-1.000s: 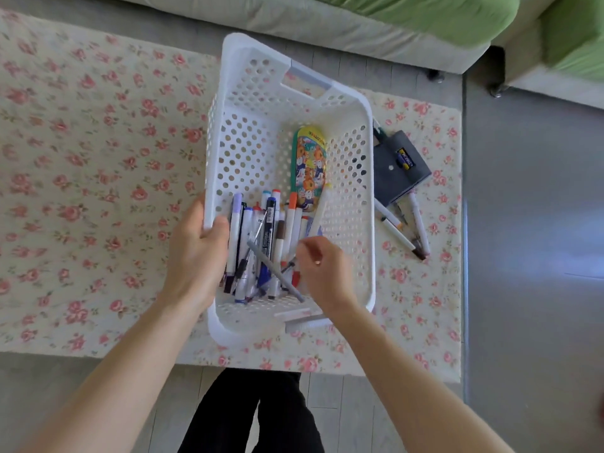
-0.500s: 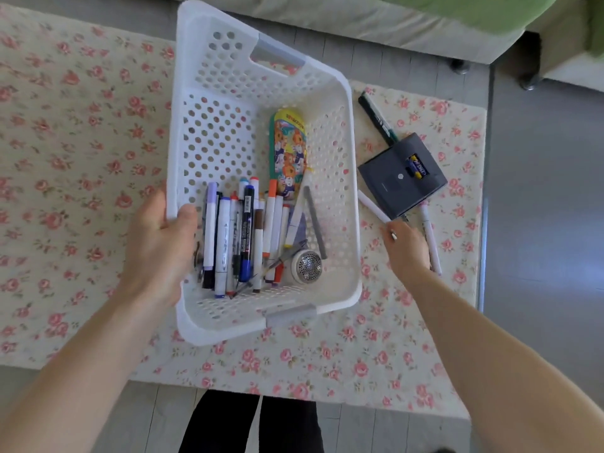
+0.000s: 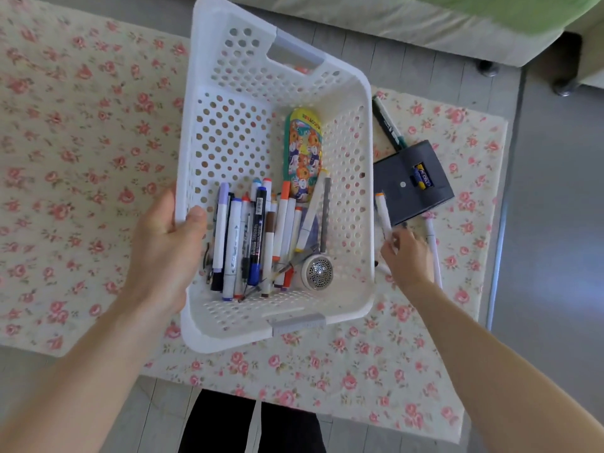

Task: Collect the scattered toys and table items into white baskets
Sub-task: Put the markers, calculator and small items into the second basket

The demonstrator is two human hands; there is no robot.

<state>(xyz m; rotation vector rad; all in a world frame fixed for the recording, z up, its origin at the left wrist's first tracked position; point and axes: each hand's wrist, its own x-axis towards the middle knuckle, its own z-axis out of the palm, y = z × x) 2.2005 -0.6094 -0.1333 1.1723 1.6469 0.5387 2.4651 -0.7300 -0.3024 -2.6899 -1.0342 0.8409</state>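
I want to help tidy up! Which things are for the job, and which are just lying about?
Job: white basket, markers inside, orange-tipped marker, green pen, grey battery box.
Lying about: flowered cloth, sofa.

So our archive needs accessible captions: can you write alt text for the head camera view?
A person's left hand grips the rim of a white basket holding markers, while the right hand pinches a white marker lying on the floral cloth beside it. A dark grey case and a dark pen lie nearby.
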